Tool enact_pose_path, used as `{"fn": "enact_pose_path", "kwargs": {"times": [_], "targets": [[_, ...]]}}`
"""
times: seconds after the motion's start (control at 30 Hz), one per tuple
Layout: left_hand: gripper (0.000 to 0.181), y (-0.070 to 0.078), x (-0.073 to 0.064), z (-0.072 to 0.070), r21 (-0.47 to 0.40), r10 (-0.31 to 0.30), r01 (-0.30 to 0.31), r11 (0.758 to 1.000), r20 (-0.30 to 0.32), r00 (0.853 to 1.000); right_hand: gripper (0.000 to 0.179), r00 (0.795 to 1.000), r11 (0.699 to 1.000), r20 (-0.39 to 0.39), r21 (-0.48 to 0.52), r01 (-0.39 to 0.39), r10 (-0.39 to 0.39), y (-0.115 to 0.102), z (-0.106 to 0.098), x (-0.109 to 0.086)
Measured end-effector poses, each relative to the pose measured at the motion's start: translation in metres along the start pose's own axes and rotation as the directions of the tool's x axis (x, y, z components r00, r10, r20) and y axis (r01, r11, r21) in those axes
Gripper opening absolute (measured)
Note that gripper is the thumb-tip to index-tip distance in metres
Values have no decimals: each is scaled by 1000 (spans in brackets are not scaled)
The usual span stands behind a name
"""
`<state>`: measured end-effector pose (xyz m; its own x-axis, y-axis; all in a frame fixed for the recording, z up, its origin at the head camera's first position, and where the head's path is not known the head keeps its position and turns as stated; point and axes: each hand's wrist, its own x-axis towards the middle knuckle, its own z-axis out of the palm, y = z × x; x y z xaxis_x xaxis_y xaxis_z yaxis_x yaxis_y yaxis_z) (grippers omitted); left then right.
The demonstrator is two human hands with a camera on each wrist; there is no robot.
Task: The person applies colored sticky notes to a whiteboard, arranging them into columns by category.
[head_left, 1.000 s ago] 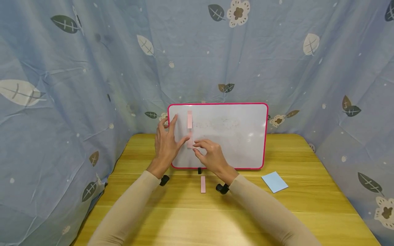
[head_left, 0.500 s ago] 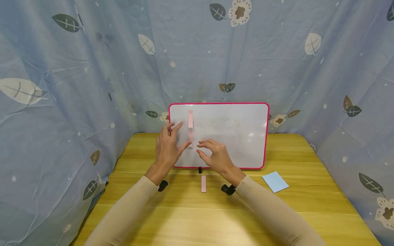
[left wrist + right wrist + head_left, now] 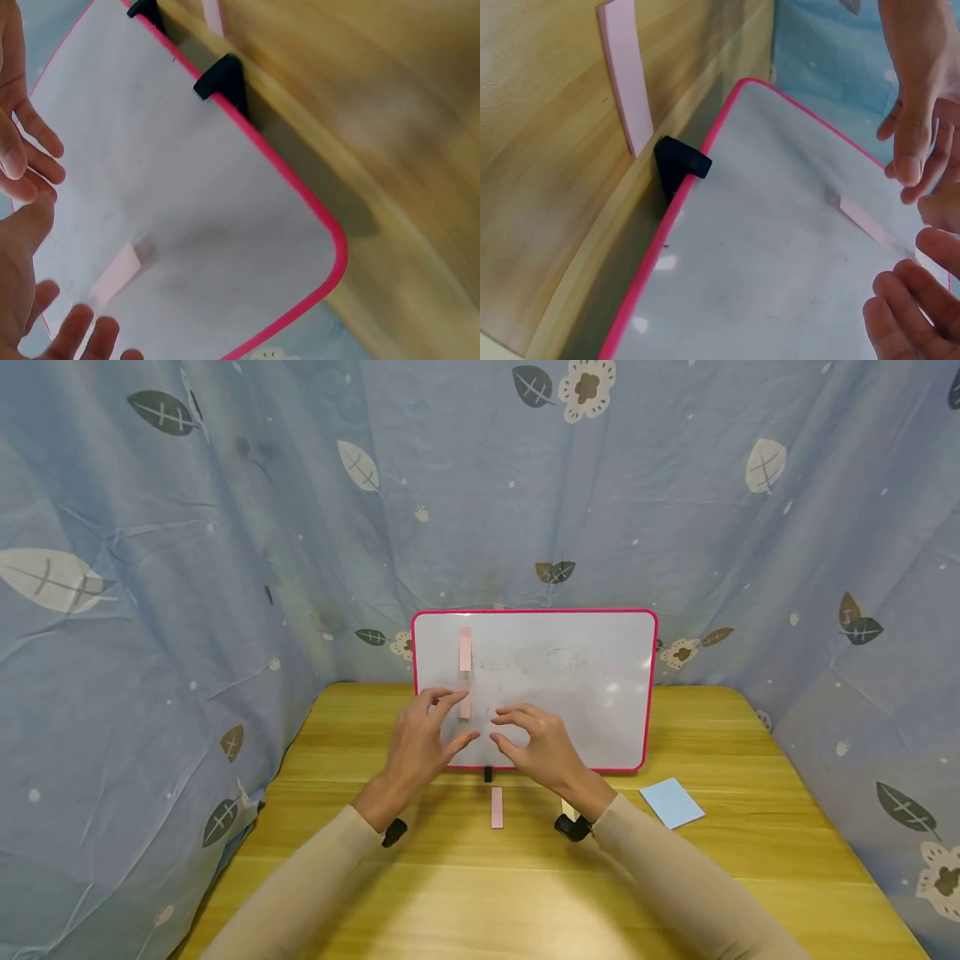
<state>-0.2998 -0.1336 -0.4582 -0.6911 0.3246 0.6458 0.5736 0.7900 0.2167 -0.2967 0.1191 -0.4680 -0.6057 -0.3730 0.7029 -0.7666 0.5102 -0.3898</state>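
Note:
Two pale pink sticky strips are on the whiteboard (image 3: 570, 693), an upper strip (image 3: 465, 652) and a lower strip (image 3: 465, 707), one above the other near its left side. My left hand (image 3: 420, 739) is in front of the board's lower left, its fingertips overlapping the lower strip in the head view. To its right is my right hand (image 3: 551, 747), thumb and fingers curved with a gap between them. Neither hand holds anything. A thin pink pad of strips (image 3: 497, 807) lies on the table in front of the board.
A light blue sticky-note pad (image 3: 672, 802) lies to the right on the wooden table (image 3: 480, 893). Something pale yellow (image 3: 569, 810) shows partly behind the right wrist. Black feet (image 3: 225, 84) hold the board's pink lower edge. Patterned blue curtains (image 3: 480, 485) surround the table.
My left hand has come down from the board's upper left side. The right hand has drawn back rightward from the lower strip, and a yellow bit now shows beside its wrist.

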Motion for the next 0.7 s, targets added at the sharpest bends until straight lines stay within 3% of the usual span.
{"fn": "enact_pose_path", "kwargs": {"times": [0.17,0.3,0.5,0.7], "targets": [[69,3,-9,6,-2,70,-70,998,69,995,25,999,1000,43,-11,-25,26,2,-6,-6],[60,7,-16,10,-38,117,-112,993,153,981,26,996,999,79,-23,-44,45,3,-10,-11],[49,11,-27,16,-111,175,-148,983,289,941,28,988,997,135,-14,-78,79,6,-15,-16],[45,8,-38,23,-174,218,-162,971,383,898,28,975,994,194,-23,-110,112,7,-19,-23]]}}
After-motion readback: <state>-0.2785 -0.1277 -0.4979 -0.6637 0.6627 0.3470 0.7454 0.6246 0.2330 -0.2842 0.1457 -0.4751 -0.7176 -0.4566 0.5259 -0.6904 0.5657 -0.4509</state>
